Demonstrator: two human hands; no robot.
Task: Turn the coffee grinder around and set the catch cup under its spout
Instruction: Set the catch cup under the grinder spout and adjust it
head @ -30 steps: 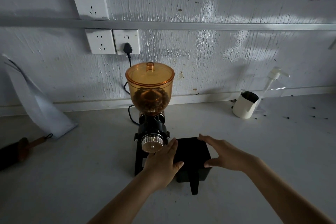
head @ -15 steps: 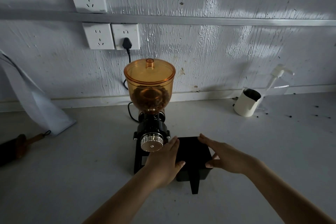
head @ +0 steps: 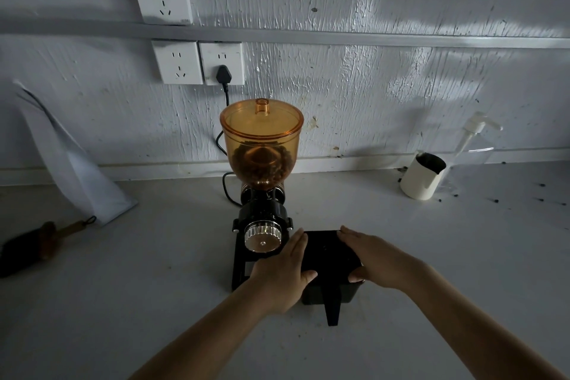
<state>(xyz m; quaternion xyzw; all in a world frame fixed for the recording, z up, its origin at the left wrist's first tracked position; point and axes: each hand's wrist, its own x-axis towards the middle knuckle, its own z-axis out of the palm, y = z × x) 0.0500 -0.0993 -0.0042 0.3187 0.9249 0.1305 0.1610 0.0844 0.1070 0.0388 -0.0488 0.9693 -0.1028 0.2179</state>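
Coffee grinder (head: 262,225) | left hand (head: 283,268), right hand (head: 379,259) flat, fingers straight, squeeze its motor housing (head: 330,253) between them, likely to swivel it | catch cup (head: 422,177) well apart

Far right on table (head: 154,302): cream jug (head: 421,177) just beside clear pump bottle (head: 472,148), stray beans (head: 495,201) nearby. Left: white bag (head: 74,170) against wall, brush (head: 27,245) lying flat.

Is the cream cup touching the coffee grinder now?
Apart. The head view shows the cream cup far to the right of the coffee grinder, with bare counter between them.
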